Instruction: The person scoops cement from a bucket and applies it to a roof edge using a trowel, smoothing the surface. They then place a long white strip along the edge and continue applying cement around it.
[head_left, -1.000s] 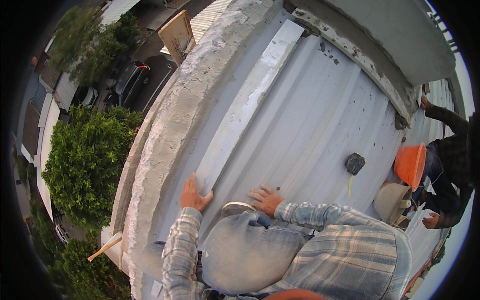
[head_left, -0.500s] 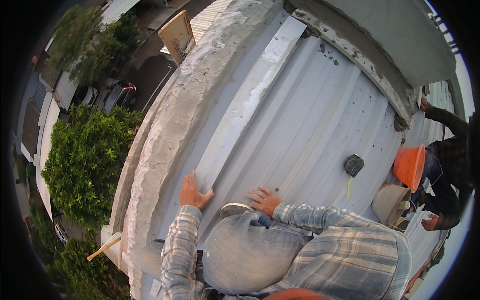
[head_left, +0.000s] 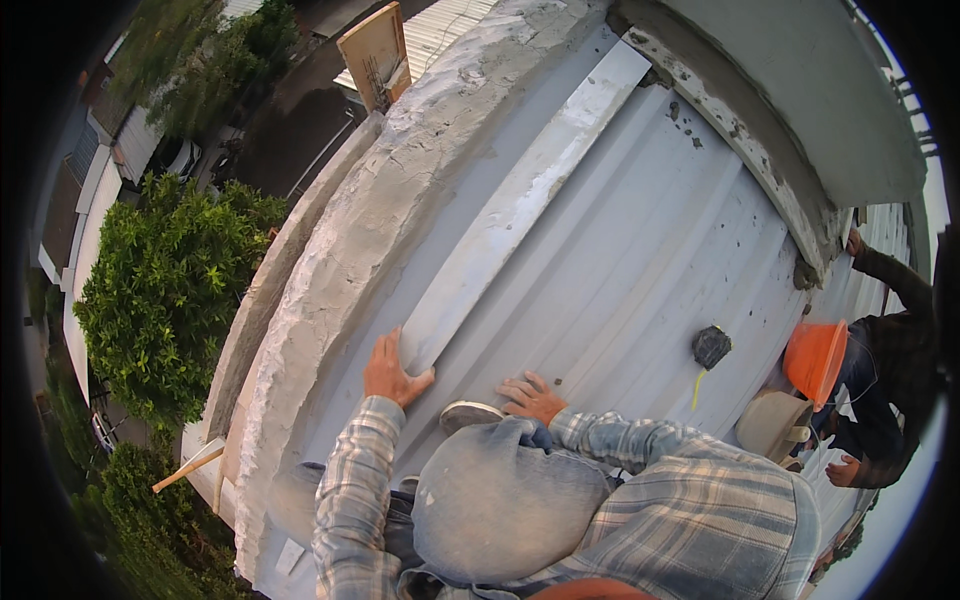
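A long, pale, flat metal straightedge [head_left: 530,195] lies lengthwise on the grey ribbed metal roof [head_left: 625,250], beside the rough mortar edge. My left hand [head_left: 394,373] grips its near end, thumb toward the right side and fingers at the left. My right hand [head_left: 532,397] rests on the roof sheet with its fingers spread, holding nothing. Between the two hands, a shoe [head_left: 470,414] and a bent knee in worn jeans [head_left: 500,500] show. The far end of the straightedge reaches the mortar strip below the wall.
A mortar-topped parapet [head_left: 350,240] curves along the left, with a drop to trees and a street beyond. A wooden board [head_left: 377,55] stands on its far side. At right are a dark lump [head_left: 711,347] with a yellow strip, an orange bucket [head_left: 815,362] and a co-worker [head_left: 885,370].
The view has shifted slightly. My left hand stays on the straightedge's near end and my right hand stays spread on the roof. The co-worker's lower hand has moved a little.
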